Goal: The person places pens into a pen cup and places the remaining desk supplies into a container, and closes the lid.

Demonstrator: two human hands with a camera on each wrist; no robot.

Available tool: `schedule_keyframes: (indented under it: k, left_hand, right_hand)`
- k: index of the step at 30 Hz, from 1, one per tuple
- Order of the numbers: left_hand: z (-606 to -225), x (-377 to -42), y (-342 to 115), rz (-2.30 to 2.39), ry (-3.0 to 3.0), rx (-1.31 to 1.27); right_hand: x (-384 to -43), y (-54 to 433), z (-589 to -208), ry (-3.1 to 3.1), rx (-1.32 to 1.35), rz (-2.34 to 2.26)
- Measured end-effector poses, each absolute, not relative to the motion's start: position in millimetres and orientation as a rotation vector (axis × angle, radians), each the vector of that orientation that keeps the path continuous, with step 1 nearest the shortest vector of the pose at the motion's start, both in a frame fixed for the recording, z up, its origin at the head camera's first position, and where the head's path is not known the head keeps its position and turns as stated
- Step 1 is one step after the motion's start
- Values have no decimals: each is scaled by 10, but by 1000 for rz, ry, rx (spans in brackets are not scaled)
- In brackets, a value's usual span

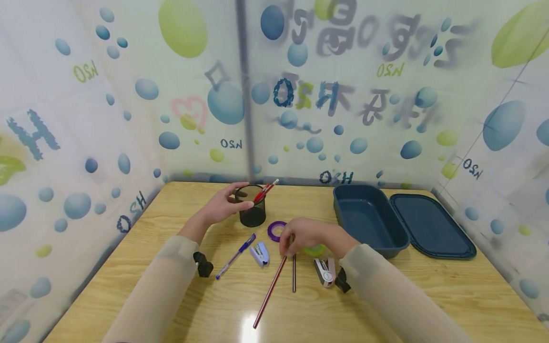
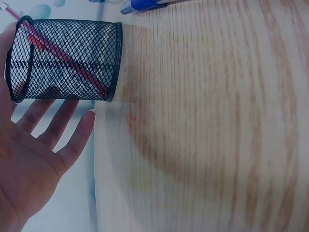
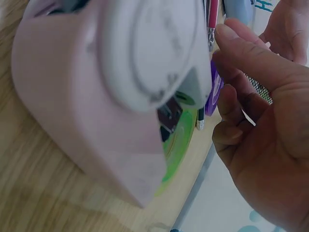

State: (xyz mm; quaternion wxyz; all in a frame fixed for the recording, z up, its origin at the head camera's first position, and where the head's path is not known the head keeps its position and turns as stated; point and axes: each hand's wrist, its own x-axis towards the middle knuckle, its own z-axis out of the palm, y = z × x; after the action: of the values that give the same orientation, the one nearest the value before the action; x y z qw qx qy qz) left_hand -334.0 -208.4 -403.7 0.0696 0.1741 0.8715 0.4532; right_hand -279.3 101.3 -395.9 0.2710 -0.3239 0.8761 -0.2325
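Dark red pencil [image 1: 269,293] lies slantwise on the wooden table [image 1: 206,317], mid-front, its eraser end at the fingertips of the right hand [image 1: 303,234]. Right-hand fingers are bent, thumb and forefinger close to the metal band; cannot tell from either view whether they pinch the pencil or only sit beside it. Second pencil, dark [image 1: 294,274], runs partly under the same hand, just right of the first. Left hand [image 1: 220,205] grasps the black mesh holder [image 1: 252,216] near its rim, thumb on the near side, remaining fingers extended behind it. Holder is upright and contains a red pencil [image 2: 72,65] leaning inside, plus another red item, too unclear to identify. Between the hands: purple ring [image 1: 270,233] near the right fingertips, lilac stapler [image 1: 259,254] in front of it, and blue pen [image 1: 237,256] lying diagonally to the left of the stapler. Green roll [image 1: 316,250] is partly hidden by the right wrist; pink-and-white stapler [image 1: 324,273] stands in front of that, large and blurred in the right wrist view. Farther right: dark blue bin [image 1: 369,216], with a matching lid [image 1: 433,226] lying flat just beside it. Backdrop: curtain [image 1: 300,159] printed with blue and green bubbles.
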Motion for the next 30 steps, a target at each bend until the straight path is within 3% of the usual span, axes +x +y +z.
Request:
schedule_keyframes:
  k: [30]
  left_hand:
    - [-4063,-3350,-2097,1354,2629,508]
  right_hand:
    - [-2721,920,-3967,2330,-928,-576]
